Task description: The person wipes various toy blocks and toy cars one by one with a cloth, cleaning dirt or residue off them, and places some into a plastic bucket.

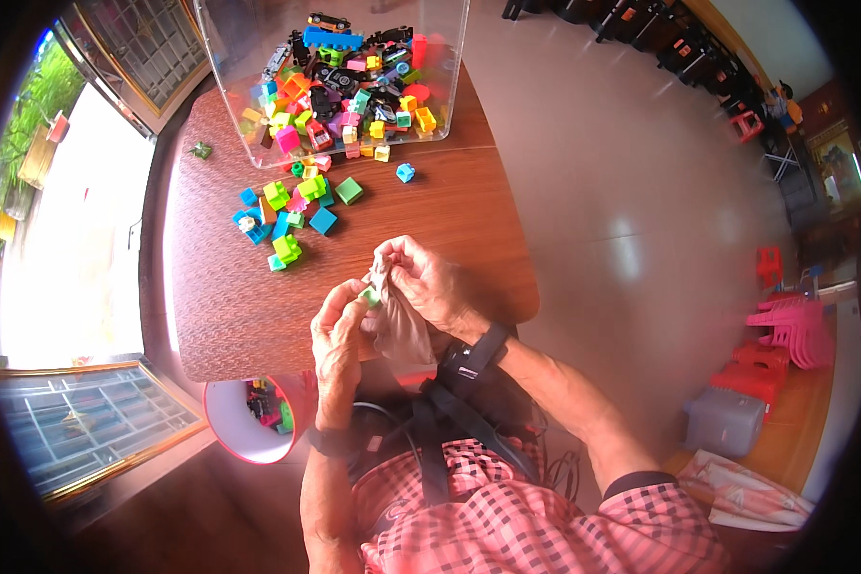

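Observation:
My left hand (pixel 341 333) pinches a small light-green toy block (pixel 370 295) over the near edge of the wooden table (pixel 459 208). Bunched in my right hand (pixel 430 283) is a greyish-beige cloth (pixel 402 333), its upper end pressed against the block and its loose part hanging down. Ahead of my hands lies a loose group of building blocks, among them a lime-green block (pixel 286 248), a blue square block (pixel 323 221) and a green square block (pixel 349 190). A single light-blue block (pixel 405 172) sits apart to their right.
A clear plastic bin (pixel 448 136) holding blocks and toy cars stands at the table's far side. Below the left edge is a round bucket (pixel 219 423) with toys inside. Pink plastic stools (pixel 796 330) and a grey plastic box (pixel 725 421) are at right.

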A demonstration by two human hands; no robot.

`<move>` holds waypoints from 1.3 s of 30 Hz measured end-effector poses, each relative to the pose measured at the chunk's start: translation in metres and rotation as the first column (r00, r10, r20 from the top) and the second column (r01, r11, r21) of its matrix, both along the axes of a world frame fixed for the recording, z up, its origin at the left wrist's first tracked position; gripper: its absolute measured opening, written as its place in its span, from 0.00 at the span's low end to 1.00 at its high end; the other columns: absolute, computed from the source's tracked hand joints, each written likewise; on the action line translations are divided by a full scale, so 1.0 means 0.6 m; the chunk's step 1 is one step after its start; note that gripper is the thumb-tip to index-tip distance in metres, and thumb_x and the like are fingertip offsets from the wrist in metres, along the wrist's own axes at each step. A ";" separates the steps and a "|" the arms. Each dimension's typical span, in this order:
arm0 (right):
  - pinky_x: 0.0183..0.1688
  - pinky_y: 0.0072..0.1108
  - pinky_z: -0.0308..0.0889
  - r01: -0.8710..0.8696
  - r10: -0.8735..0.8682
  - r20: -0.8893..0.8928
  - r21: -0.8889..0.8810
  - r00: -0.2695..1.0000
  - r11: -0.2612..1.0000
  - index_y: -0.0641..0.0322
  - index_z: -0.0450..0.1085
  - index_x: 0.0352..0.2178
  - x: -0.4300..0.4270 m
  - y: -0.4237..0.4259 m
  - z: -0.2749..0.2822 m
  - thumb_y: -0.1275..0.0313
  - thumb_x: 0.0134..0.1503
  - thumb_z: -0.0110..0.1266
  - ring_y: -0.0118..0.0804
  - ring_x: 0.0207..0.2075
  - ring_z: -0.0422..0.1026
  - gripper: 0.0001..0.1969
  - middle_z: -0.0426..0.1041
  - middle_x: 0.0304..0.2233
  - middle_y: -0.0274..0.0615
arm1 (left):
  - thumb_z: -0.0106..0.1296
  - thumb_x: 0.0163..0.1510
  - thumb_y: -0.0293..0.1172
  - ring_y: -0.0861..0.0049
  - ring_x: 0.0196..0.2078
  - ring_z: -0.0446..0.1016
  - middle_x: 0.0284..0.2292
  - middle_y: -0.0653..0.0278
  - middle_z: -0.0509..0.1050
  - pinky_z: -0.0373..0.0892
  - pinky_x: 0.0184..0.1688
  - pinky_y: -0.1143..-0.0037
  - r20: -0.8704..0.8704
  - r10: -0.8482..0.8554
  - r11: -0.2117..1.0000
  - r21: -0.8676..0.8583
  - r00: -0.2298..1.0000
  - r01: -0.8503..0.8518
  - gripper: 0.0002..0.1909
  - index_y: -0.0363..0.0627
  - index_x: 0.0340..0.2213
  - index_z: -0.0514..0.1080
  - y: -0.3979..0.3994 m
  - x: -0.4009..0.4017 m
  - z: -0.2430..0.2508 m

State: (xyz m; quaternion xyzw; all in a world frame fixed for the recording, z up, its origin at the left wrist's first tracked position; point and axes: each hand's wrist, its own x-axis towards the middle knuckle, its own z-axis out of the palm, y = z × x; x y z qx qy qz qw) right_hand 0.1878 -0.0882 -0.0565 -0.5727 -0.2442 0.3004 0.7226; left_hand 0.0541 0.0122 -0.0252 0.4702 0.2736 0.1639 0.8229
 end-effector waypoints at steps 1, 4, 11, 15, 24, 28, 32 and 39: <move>0.39 0.17 0.70 -0.004 0.004 0.000 0.001 1.000 1.000 0.64 0.66 0.41 0.002 0.000 -0.007 0.81 0.61 0.47 0.22 0.33 0.72 0.07 0.72 0.32 0.34 | 0.51 0.58 0.26 0.87 0.35 0.72 0.35 0.70 0.75 0.68 0.40 0.84 0.000 0.004 1.000 0.001 1.000 -0.004 0.10 0.38 0.41 0.72 -0.002 0.001 -0.005; 0.42 0.16 0.68 0.041 -0.013 -0.235 0.113 0.972 0.993 0.62 0.67 0.42 0.010 -0.005 -0.016 0.77 0.63 0.48 0.21 0.37 0.70 0.06 0.71 0.33 0.32 | 0.51 0.60 0.24 0.89 0.32 0.68 0.34 0.71 0.73 0.65 0.35 0.85 0.117 0.208 0.977 0.025 0.971 -0.212 0.11 0.40 0.45 0.70 -0.010 0.014 -0.004; 0.44 0.20 0.68 -0.238 0.238 0.012 -0.035 0.971 0.971 0.66 0.67 0.42 0.009 -0.006 0.032 0.76 0.59 0.53 0.24 0.39 0.72 0.09 0.74 0.34 0.35 | 0.47 0.62 0.24 0.89 0.34 0.67 0.35 0.71 0.72 0.65 0.34 0.85 0.010 0.118 0.915 0.388 0.993 -0.112 0.14 0.36 0.48 0.69 -0.015 0.010 -0.002; 0.44 0.21 0.68 -0.173 0.179 0.157 -0.051 0.971 0.984 0.65 0.67 0.42 -0.002 -0.002 0.026 0.79 0.57 0.52 0.25 0.37 0.72 0.10 0.74 0.34 0.36 | 0.47 0.57 0.20 0.72 0.34 0.74 0.36 0.55 0.75 0.70 0.37 0.75 -0.089 0.106 0.705 0.709 0.990 -0.012 0.16 0.35 0.48 0.69 -0.017 0.000 -0.013; 0.44 0.22 0.69 -0.160 0.287 0.401 -0.321 0.870 0.934 0.60 0.62 0.51 0.005 -0.004 0.058 0.85 0.53 0.48 0.28 0.37 0.72 0.22 0.71 0.36 0.37 | 0.50 0.57 0.21 0.78 0.34 0.73 0.34 0.60 0.76 0.70 0.37 0.77 -0.115 0.033 0.788 0.614 0.993 0.045 0.12 0.36 0.43 0.72 0.007 0.007 -0.003; 0.44 0.23 0.70 -0.234 0.248 0.133 -0.111 0.960 0.966 0.59 0.63 0.50 0.005 0.001 0.030 0.84 0.53 0.50 0.30 0.40 0.74 0.22 0.73 0.36 0.38 | 0.50 0.59 0.23 0.84 0.35 0.71 0.33 0.66 0.75 0.69 0.37 0.80 -0.032 0.008 0.918 0.396 0.999 0.005 0.08 0.36 0.41 0.71 0.021 0.005 -0.016; 0.45 0.19 0.69 -0.214 0.262 0.235 -0.211 0.936 0.954 0.63 0.66 0.47 0.000 -0.005 0.048 0.86 0.55 0.48 0.25 0.42 0.73 0.18 0.73 0.38 0.37 | 0.50 0.60 0.25 0.87 0.33 0.70 0.31 0.69 0.74 0.68 0.36 0.83 -0.063 -0.041 0.928 0.367 0.997 0.062 0.05 0.37 0.38 0.71 0.022 0.008 0.000; 0.48 0.18 0.68 -0.118 0.151 -0.207 0.163 0.967 0.980 0.66 0.65 0.46 0.017 -0.011 0.010 0.81 0.61 0.46 0.24 0.43 0.71 0.11 0.72 0.41 0.36 | 0.47 0.61 0.25 0.77 0.37 0.74 0.36 0.60 0.75 0.71 0.43 0.77 0.135 0.149 0.946 -0.309 0.980 -0.101 0.10 0.36 0.43 0.70 0.018 0.017 -0.020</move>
